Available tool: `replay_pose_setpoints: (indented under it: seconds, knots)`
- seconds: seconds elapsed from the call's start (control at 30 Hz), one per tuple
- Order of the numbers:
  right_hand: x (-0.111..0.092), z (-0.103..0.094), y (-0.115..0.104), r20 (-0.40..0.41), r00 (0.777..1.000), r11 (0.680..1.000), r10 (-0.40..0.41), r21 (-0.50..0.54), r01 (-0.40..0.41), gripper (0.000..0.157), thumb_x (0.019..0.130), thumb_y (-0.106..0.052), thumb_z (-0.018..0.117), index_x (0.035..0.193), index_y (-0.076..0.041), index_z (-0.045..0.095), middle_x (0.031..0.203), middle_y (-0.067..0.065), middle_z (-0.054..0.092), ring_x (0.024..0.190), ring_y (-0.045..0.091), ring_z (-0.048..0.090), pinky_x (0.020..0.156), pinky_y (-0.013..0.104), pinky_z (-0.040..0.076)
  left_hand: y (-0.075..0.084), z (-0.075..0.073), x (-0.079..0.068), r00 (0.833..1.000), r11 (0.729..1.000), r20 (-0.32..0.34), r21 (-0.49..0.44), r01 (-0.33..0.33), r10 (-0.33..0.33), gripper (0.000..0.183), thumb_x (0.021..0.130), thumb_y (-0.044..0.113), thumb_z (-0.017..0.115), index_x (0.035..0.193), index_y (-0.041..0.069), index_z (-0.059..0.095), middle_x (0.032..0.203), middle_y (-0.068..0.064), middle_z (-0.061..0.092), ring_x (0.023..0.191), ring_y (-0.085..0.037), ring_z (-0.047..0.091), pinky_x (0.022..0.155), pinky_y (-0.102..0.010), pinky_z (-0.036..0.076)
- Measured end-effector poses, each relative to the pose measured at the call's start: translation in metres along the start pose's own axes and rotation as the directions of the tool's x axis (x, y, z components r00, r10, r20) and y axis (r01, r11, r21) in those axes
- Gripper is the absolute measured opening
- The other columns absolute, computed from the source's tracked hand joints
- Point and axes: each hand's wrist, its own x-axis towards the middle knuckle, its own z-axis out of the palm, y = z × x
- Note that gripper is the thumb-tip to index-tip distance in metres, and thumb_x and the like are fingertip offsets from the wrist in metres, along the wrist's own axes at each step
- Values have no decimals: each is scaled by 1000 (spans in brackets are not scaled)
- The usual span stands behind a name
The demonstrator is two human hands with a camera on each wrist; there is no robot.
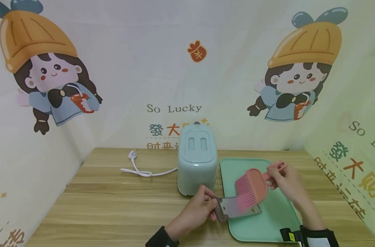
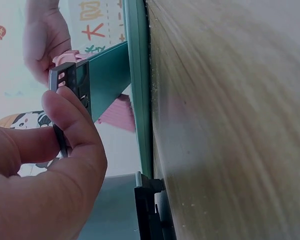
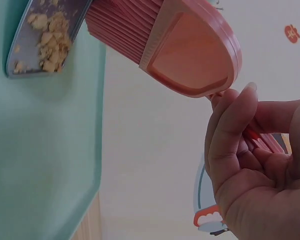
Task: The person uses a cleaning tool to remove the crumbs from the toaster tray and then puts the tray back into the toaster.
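My left hand (image 1: 196,210) pinches the dark end of a metal crumb tray (image 1: 232,210) between thumb and fingers, just in front of the pale green toaster (image 1: 197,176). My right hand (image 1: 286,181) grips the handle of a pink bristle brush (image 1: 259,185). The brush's bristles (image 1: 246,192) overlap the crumb tray's surface in the head view. Bread crumbs (image 3: 54,44) lie at the far end of the crumb tray in the right wrist view. Beneath it is a mint green serving tray (image 1: 280,216).
A white power cord (image 1: 147,174) runs left from the toaster to its plug (image 1: 132,155). The wooden table (image 1: 113,209) extends to the left of the hands. A printed cloth (image 1: 138,68) hangs behind and along both sides.
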Motion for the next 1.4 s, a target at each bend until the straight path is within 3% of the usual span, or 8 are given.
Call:
replay_pose_setpoints:
  seconds: [0.17,0.33,0.43,0.6,0.73,1.1,1.4]
  knots:
    - [-2,-12,5,-51,999,998,10,-60,-13,31,102,-22,47,107,6,56,76,13,65,59,18,61,53,28,55,3,0,-1,1000,1000,1,4,1,-1,19,100,10,50,116,4,41,79,-7,56,62,-20,59,62,-36,53]
    - [-3,-21,2,-39,999,997,-35,65,38,33,103,-25,46,111,6,54,82,13,65,64,18,61,56,28,55,5,1,0,1000,1000,-26,21,3,-2,19,100,11,50,116,4,41,79,-8,57,62,-20,59,61,-36,53]
    - [-3,-23,-1,7,995,983,-104,151,102,30,103,-23,47,112,4,52,85,13,65,66,20,60,57,30,55,5,1,1,999,999,-34,33,-14,16,19,100,10,50,116,3,41,78,-7,56,60,-20,58,58,-33,52]
    - [0,-16,0,136,968,957,-211,228,177,21,102,-16,48,110,3,53,88,18,64,69,23,60,58,33,56,6,1,0,998,998,-39,40,-46,48,19,100,9,50,115,3,41,76,-6,56,58,-19,58,56,-32,52]
    - [1,-14,9,192,956,957,-223,231,177,19,102,-14,48,108,3,53,88,19,64,70,23,61,58,34,56,6,1,-1,997,998,-47,40,-54,56,18,100,9,50,114,2,42,76,-6,56,58,-19,58,55,-32,51]
    - [-4,-32,12,93,983,987,-158,49,154,23,102,-18,50,109,3,53,86,17,64,67,22,63,57,35,57,2,1,2,999,999,-37,40,-28,29,19,100,9,50,116,2,41,77,-6,55,60,-20,58,56,-32,51]
    - [-2,-21,-3,-79,992,983,-102,146,113,31,102,-26,50,112,3,51,91,10,68,71,20,64,62,30,57,7,1,-1,999,996,-29,82,-42,44,18,100,11,51,115,5,42,76,-6,56,60,-20,59,53,-26,48]
